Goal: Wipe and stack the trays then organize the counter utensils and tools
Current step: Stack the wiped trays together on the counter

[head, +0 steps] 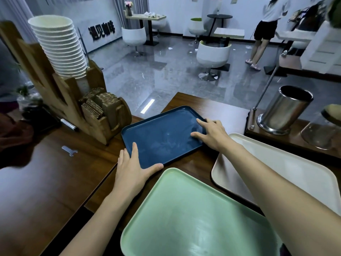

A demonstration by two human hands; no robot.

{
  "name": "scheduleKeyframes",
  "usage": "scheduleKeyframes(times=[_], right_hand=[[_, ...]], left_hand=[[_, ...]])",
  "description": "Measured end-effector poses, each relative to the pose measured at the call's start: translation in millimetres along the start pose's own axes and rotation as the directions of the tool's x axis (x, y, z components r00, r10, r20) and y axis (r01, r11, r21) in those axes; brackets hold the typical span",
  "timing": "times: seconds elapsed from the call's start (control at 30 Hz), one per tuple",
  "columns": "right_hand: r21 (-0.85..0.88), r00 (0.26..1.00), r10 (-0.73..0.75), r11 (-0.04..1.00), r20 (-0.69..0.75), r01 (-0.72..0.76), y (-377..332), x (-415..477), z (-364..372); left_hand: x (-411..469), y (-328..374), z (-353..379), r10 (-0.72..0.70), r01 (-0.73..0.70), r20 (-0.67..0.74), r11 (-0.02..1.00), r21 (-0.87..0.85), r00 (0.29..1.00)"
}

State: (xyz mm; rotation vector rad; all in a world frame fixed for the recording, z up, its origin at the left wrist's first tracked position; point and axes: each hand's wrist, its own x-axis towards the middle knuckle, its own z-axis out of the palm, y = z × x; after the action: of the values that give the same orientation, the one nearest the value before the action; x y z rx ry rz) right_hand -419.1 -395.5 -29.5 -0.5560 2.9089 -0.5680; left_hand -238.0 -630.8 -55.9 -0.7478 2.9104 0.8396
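The blue tray point(162, 139) lay flat in the middle of the dark wooden counter point(55, 182), turned at an angle to you, and both your hands were on it. Your left hand point(132, 169) was spread wide at its near left corner, with straight fingers lying along the left rim and the thumb stretched out along the near rim. Your right hand point(214, 133) was also splayed, at the tray's right side, with its fingertips resting on the inner surface just inside the rim; neither hand had curled round the tray. The green tray point(184, 215) sat closest to you, its far corner just beside your left thumb. The cream tray point(295, 163) lay to the right, partly hidden under your right forearm. Beyond it stood a steel canister point(287, 109) and, at the frame's edge, a glass jar point(321, 132). To the left of the blue tray stood a wooden organizer point(60, 95) holding a tall stack of paper cups point(59, 45) and cardboard sleeves point(103, 106). A marker point(69, 124) lay near the organizer's base, and a small white piece point(69, 150) lay on the counter near it.
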Motion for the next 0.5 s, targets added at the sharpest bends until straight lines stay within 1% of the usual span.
scheduleKeyframes(times=[0.13,0.3,0.4,0.5], right_hand=[[0.021,0.999,0.038,0.999,-0.02,-0.038,7.8,-17.9,-22.5],[0.022,0.996,0.085,0.996,-0.003,-0.085,22.8,-45.6,-48.5],[0.03,0.995,0.101,0.994,0.017,-0.101,31.2,-54.2,-55.7],[0.036,0.992,0.122,0.992,0.013,-0.122,37.5,-47.8,-53.6]], left_hand=[[12.5,7.7,-5.2,0.106,-0.105,0.02,0.992,-0.073,0.994],[33.5,29.1,-20.0,0.281,-0.282,-0.013,0.958,-0.062,0.96],[53.0,38.3,-28.7,0.342,-0.341,0.0,0.938,-0.065,0.94],[76.6,43.6,-28.9,0.388,-0.388,-0.023,0.919,-0.067,0.922]])
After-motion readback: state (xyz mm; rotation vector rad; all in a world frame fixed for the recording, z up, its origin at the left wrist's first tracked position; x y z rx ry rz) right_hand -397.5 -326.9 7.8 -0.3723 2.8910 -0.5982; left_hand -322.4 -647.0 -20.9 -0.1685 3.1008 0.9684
